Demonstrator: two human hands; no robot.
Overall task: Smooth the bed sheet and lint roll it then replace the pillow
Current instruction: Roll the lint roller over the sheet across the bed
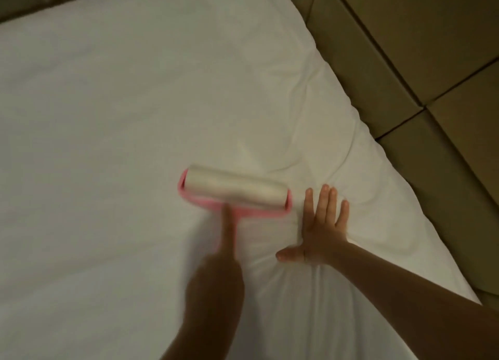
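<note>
A: Where is the lint roller?

B: One lint roller (234,191), lying on the white bed sheet (113,111) a little right of the frame's centre. It has a pink frame and handle and a whitish roll set crosswise, touching the sheet.

A: Who holds it?

B: The left hand (216,281), low in the middle of the frame, is wrapped around the pink handle, with the index finger stretched along it toward the roll. The hand is blurred.

A: And the other hand?

B: The right hand (321,230) lies flat on the sheet just beside the right end of the roll, palm down, fingers spread, thumb out to the left, gripping nothing. Its forearm comes in from the lower right.

A: How does the sheet look?

B: Smooth across the left and upper part. Several creases fan out around the right hand and toward the bed's right edge.

A: Anything else?

B: A tan padded headboard (421,62) with dark seams fills the upper right. I count two hands, one roller, one sheet.
</note>
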